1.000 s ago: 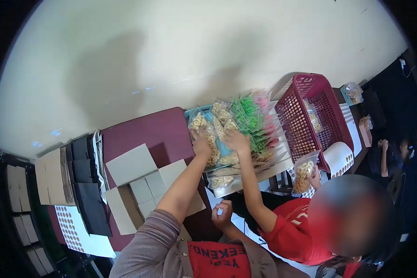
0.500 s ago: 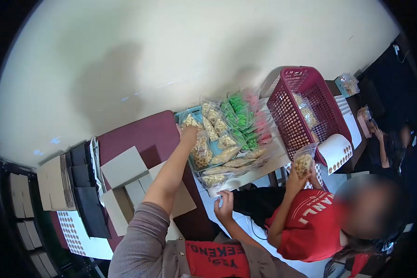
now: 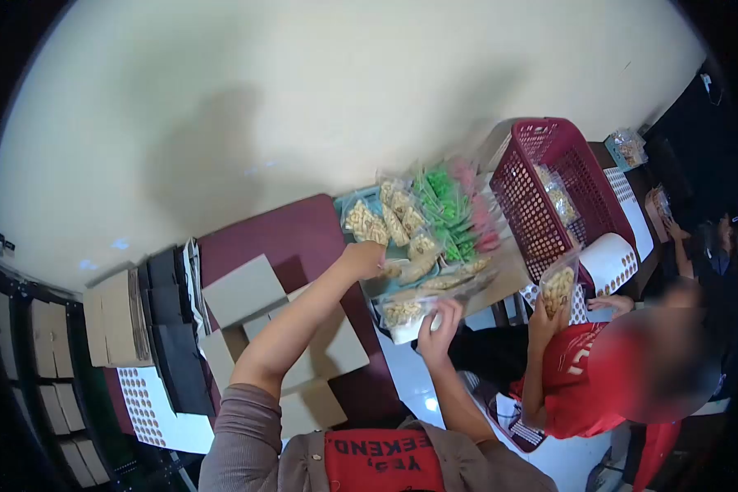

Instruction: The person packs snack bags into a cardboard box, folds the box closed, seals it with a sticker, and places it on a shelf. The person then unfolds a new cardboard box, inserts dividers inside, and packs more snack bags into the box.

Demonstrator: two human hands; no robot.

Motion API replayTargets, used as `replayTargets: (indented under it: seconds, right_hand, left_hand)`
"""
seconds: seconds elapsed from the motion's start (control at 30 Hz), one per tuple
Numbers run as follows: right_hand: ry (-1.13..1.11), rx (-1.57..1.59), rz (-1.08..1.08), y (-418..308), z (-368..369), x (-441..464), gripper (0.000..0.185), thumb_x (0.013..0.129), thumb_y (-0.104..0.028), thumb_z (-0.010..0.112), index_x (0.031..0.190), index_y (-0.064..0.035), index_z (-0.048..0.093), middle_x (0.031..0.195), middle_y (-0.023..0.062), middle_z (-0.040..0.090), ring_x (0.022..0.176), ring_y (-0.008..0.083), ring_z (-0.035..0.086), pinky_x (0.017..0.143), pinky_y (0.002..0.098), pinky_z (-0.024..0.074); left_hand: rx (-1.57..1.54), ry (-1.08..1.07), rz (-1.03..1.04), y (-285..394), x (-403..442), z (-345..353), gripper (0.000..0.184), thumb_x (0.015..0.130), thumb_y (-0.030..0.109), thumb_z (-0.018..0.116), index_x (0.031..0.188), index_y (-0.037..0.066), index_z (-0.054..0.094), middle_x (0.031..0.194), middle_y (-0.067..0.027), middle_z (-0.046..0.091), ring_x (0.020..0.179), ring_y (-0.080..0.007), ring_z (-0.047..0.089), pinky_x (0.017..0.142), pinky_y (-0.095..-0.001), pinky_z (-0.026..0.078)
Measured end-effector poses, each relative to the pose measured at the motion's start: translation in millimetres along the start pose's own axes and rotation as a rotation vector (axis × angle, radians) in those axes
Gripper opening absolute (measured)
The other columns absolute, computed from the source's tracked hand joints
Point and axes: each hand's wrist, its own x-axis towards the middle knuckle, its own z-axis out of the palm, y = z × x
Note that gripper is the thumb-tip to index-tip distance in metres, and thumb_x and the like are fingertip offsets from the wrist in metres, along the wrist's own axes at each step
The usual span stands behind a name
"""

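Note:
My left hand (image 3: 364,260) is over the left side of a light-blue tray (image 3: 348,199), among clear bags of pale snacks (image 3: 366,224); its fingers are mostly hidden. At the tray's front edge, my right hand (image 3: 439,321) has its fingers bent round the end of a clear snack bag (image 3: 403,312). Bags with green contents (image 3: 441,197) and pink contents (image 3: 485,221) lie to the right of the pale ones.
Open cardboard box (image 3: 244,289) at left, with black folders (image 3: 178,353) and flat cardboard (image 3: 116,320) beyond. Maroon basket (image 3: 533,217) at right. A co-worker in a red shirt (image 3: 578,369) holds a snack bag (image 3: 558,289). Another person's arm (image 3: 681,246) shows far right.
My left hand has moved down and right from the tray's upper left. My right hand has risen to the bag at the front edge. The co-worker's hands have come apart, one still on the bag.

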Motion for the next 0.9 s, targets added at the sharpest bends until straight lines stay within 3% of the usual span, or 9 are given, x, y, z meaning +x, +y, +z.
replayTargets:
  seconds: [0.2,0.33,0.43,0.47,0.57,0.6,0.7,0.83,0.9]
  right_hand:
    - [0.012,0.052,0.093,-16.0,-7.3,27.5,0.032,0.079,0.007,0.052,0.110,0.0001,0.056,0.109,0.0185,0.049,0.101,0.0356,0.052,0.088,0.0416,0.0439]
    - [0.002,-0.004,0.068,-23.8,-13.2,26.2,0.030,0.079,0.008,0.051,0.106,-0.0008,0.059,0.106,0.0183,0.051,0.101,0.0353,0.052,0.088,0.0412,0.0437]
    - [-0.039,-0.002,0.085,-27.9,-11.8,17.9,0.029,0.078,0.008,0.052,0.104,-0.0018,0.060,0.105,0.0182,0.052,0.101,0.0357,0.052,0.088,0.0418,0.0433]
    - [-0.056,0.004,0.089,-30.1,-11.1,13.9,0.029,0.078,0.008,0.053,0.104,-0.0019,0.060,0.105,0.0180,0.052,0.102,0.0358,0.052,0.088,0.0419,0.0432]
    - [-0.091,-0.043,0.051,-42.8,-11.9,10.4,0.029,0.077,0.008,0.053,0.103,-0.0023,0.061,0.105,0.0176,0.052,0.102,0.0358,0.052,0.088,0.0423,0.0429]
    - [-0.099,-0.069,0.029,-46.8,-12.8,10.1,0.029,0.077,0.008,0.054,0.103,-0.0025,0.061,0.104,0.0175,0.052,0.102,0.0357,0.052,0.088,0.0425,0.0427]
    - [-0.099,-0.077,-0.007,-51.7,-10.4,6.4,0.026,0.078,0.008,0.054,0.101,-0.0027,0.061,0.104,0.0171,0.053,0.101,0.0353,0.052,0.088,0.0429,0.0423]
    - [-0.093,-0.073,-0.053,-57.0,-2.4,-0.1,0.025,0.077,0.007,0.055,0.099,-0.0031,0.061,0.101,0.0163,0.053,0.100,0.0342,0.052,0.087,0.0430,0.0419]
    - [-0.108,-0.068,-0.040,-61.0,2.0,-5.5,0.024,0.078,0.007,0.055,0.098,-0.0037,0.062,0.100,0.0156,0.053,0.100,0.0337,0.052,0.087,0.0428,0.0420]
  left_hand:
    - [0.008,0.093,0.075,19.4,-33.8,53.7,0.038,0.081,0.015,0.066,0.115,0.009,0.050,0.105,-0.0150,0.063,0.095,-0.0365,0.065,0.077,-0.0477,0.052]
    - [0.076,0.174,0.008,15.3,-39.6,69.3,0.026,0.085,0.009,0.058,0.109,0.004,0.051,0.098,-0.0159,0.066,0.091,-0.0373,0.067,0.073,-0.0484,0.052]
    - [-0.065,0.326,-0.037,13.1,-40.7,55.7,0.020,0.086,0.008,0.055,0.105,0.004,0.054,0.089,-0.0179,0.067,0.085,-0.0381,0.067,0.070,-0.0490,0.052]
    - [-0.130,0.457,-0.053,14.4,-41.3,51.3,0.011,0.086,0.009,0.055,0.095,0.005,0.059,0.083,-0.0199,0.067,0.081,-0.0387,0.067,0.069,-0.0500,0.052]
    - [-0.180,0.592,-0.078,15.9,-51.2,19.7,0.008,0.087,0.011,0.055,0.088,0.005,0.061,0.084,-0.0200,0.067,0.080,-0.0379,0.067,0.068,-0.0491,0.052]
    - [-0.307,0.739,-0.059,19.1,-55.3,11.1,0.007,0.085,0.008,0.057,0.087,0.007,0.063,0.083,-0.0196,0.068,0.079,-0.0376,0.067,0.068,-0.0492,0.052]
    - [-0.376,0.804,-0.003,14.6,-62.6,-6.5,0.007,0.083,0.005,0.059,0.088,0.007,0.064,0.085,-0.0178,0.068,0.079,-0.0375,0.067,0.068,-0.0488,0.052]
    - [-0.435,0.620,0.005,3.2,-70.2,6.3,0.007,0.081,0.008,0.064,0.087,0.007,0.063,0.084,-0.0156,0.068,0.081,-0.0372,0.066,0.069,-0.0479,0.052]
    - [-0.427,0.646,0.103,3.4,-77.4,16.1,0.007,0.080,0.008,0.064,0.085,0.006,0.060,0.083,-0.0151,0.066,0.080,-0.0379,0.065,0.068,-0.0479,0.051]
